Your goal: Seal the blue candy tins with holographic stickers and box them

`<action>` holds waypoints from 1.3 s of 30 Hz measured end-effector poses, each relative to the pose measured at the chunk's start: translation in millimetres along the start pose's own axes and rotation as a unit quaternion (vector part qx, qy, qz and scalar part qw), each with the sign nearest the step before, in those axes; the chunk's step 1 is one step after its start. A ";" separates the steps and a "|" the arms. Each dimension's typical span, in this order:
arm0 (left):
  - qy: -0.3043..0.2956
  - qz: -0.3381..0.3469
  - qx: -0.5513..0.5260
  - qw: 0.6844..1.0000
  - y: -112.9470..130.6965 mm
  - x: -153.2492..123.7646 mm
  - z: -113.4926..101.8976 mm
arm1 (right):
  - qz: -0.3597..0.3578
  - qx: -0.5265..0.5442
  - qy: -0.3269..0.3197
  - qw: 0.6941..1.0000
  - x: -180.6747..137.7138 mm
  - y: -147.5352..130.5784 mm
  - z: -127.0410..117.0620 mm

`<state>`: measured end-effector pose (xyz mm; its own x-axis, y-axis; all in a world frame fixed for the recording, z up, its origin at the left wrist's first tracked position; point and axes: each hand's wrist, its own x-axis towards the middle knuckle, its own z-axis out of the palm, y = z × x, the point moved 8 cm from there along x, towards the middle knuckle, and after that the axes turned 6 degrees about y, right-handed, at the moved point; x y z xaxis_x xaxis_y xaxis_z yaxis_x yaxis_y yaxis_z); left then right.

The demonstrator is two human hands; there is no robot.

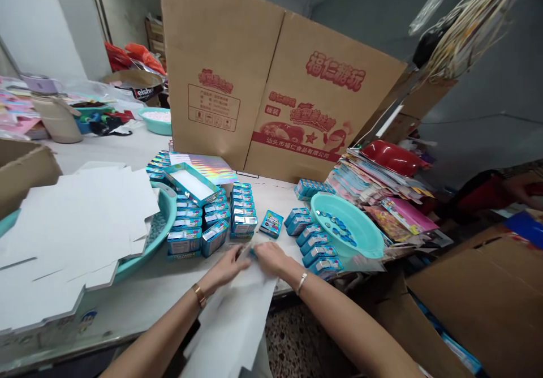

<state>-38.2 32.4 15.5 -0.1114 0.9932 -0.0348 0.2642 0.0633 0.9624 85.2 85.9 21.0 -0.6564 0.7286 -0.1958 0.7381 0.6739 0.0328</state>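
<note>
My left hand (231, 266) and my right hand (270, 257) come together at the front edge of the table, fingers pinched. Between them is something small, pale and partly see-through, too blurred to name. Below the hands a white sheet (237, 316) slopes down toward my lap; whether the fingers grip it I cannot tell. Just beyond them lies a small blue box (271, 223). To the left stand rows of similar blue boxes (243, 214), with a shallow open blue tray (193, 183) on top. More blue boxes (319, 253) line up at the right.
A turquoise basin (360, 225) on the right holds small blue pieces. White card sheets (80, 225) cover another turquoise basin (167, 225) on the left. A tall cardboard carton (220, 44) stands behind. Stacked printed sheets (369, 177) and an open carton (479, 287) are at right.
</note>
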 end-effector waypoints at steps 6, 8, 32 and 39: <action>-0.094 0.067 0.322 0.940 6.6 -41.8 3.0 | 0.001 0.099 0.037 0.994 -35.5 25.3 -13.1; -0.092 0.087 0.386 0.914 10.8 -45.5 14.9 | -0.029 0.120 0.069 0.990 -32.4 15.6 -25.6; -0.146 0.184 0.515 0.825 -2.0 -26.0 9.9 | -0.217 -0.111 0.021 0.970 -26.8 -13.2 18.0; -0.125 0.195 0.524 0.820 -3.2 -23.4 27.1 | -0.236 -0.131 0.020 0.963 -31.8 -13.2 20.8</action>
<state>-10.4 11.6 5.9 0.3428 0.9385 0.0410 0.9251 -0.3449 0.1587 99.6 51.3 6.4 -0.9184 0.3338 -0.2125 0.2948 0.9354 0.1953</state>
